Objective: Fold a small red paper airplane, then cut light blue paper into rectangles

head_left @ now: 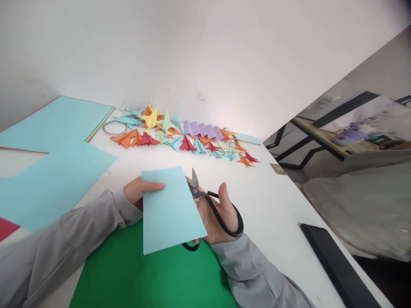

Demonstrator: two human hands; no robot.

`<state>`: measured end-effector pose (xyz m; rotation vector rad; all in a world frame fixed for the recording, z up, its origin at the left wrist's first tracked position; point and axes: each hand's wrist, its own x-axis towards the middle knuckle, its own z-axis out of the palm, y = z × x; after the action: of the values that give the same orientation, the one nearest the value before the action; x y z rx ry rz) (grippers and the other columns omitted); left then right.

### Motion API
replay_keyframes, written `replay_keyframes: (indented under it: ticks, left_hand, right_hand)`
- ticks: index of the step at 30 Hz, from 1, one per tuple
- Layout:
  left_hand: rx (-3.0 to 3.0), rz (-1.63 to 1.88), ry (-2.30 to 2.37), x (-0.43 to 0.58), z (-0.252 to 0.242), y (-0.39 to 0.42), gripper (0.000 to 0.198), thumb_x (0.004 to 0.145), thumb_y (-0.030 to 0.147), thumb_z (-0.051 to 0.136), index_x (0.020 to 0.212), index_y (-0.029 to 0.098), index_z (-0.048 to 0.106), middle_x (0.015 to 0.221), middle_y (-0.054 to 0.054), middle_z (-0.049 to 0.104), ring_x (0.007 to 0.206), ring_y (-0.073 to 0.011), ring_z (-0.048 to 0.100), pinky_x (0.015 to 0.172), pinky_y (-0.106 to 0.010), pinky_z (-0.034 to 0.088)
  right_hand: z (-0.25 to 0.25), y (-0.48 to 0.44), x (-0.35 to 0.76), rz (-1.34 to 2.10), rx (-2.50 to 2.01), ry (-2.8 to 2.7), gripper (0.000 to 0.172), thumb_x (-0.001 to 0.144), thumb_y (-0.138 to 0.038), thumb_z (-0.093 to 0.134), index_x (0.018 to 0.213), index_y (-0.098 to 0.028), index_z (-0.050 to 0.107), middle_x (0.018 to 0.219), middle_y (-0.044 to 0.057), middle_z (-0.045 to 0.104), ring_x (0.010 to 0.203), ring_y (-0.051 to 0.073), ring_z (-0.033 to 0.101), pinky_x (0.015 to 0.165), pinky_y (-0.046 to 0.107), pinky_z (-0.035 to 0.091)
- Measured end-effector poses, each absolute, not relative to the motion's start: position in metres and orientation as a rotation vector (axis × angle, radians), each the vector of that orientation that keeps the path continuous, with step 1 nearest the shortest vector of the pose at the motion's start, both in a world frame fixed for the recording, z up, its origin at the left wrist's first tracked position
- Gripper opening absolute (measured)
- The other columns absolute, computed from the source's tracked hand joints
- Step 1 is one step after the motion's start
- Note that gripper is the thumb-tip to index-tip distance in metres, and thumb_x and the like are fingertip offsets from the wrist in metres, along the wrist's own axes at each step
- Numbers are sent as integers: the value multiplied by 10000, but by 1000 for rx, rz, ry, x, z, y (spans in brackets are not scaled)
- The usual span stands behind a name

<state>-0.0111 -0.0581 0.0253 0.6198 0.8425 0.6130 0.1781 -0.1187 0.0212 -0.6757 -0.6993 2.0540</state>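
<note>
My left hand (pixel 138 191) pinches the upper left edge of a light blue sheet of paper (pixel 170 214), thumb lying on top and fingers behind it. On the sheet's right side, my right hand (pixel 221 216) holds black-handled scissors (pixel 196 192). Its thumb passes through one handle loop, and the scissor blades are apart. One blade points up beside the paper's right edge; the other is partly hidden by the sheet. Below both hands lies a large green sheet (pixel 154 282).
Folded paper figures (pixel 186 143) in several colours line the table by the wall. A wire coil (pixel 114 127) lies beside them. Large blue sheets (pixel 61 179) cover the left side. At right are a black flat object (pixel 334 261) and a chair (pixel 362 201).
</note>
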Motion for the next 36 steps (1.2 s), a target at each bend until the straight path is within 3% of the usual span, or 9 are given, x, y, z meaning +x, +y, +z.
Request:
replay_keyframes:
  ticks: [4, 6, 9, 18, 28, 36]
  left_hand:
    - [625, 596, 849, -11, 24, -60, 375, 627, 171, 688, 993, 96, 669, 715, -106, 705, 591, -221, 641, 576, -343, 506]
    - [631, 577, 820, -11, 23, -61, 375, 623, 173, 693, 989, 95, 673, 680, -101, 699, 568, -213, 633, 580, -341, 504]
    - [632, 567, 798, -12, 22, -62, 379, 625, 177, 696, 994, 96, 673, 669, -98, 697, 557, -208, 630, 574, -341, 506]
    - [603, 579, 881, -12, 23, -60, 465, 614, 177, 711, 1067, 98, 640, 762, -123, 712, 613, -239, 655, 562, -351, 523]
    - [625, 567, 786, -10, 21, -64, 378, 593, 182, 714, 955, 81, 671, 710, -120, 705, 581, -227, 644, 560, -339, 510]
    - [600, 580, 811, -10, 27, -63, 272, 578, 162, 695, 844, 103, 686, 673, -97, 698, 563, -214, 629, 537, -325, 495]
  right_hand:
    - [26, -120, 174, 2033, -707, -653, 753, 804, -692, 19, 1336, -253, 321, 1148, 118, 582, 587, 151, 581, 612, 377, 503]
    - [29, -121, 172, 2018, -746, -614, 728, 817, -683, 64, 1327, -242, 339, 1168, 117, 567, 751, 192, 613, 740, 420, 490]
    - [31, -122, 170, 2011, -750, -579, 701, 827, -671, 107, 1320, -236, 351, 1175, 114, 563, 876, 215, 610, 817, 439, 467]
    - [27, -119, 169, 1949, -760, -576, 769, 789, -723, 129, 1284, -213, 422, 1168, 128, 583, 895, 219, 605, 820, 415, 475]
    - [32, -119, 168, 1984, -718, -540, 692, 841, -648, 104, 1308, -209, 366, 1124, 122, 590, 793, 196, 612, 719, 378, 494]
    - [29, -120, 172, 1986, -710, -543, 659, 859, -619, 107, 1317, -218, 360, 1156, 120, 582, 864, 204, 620, 800, 410, 485]
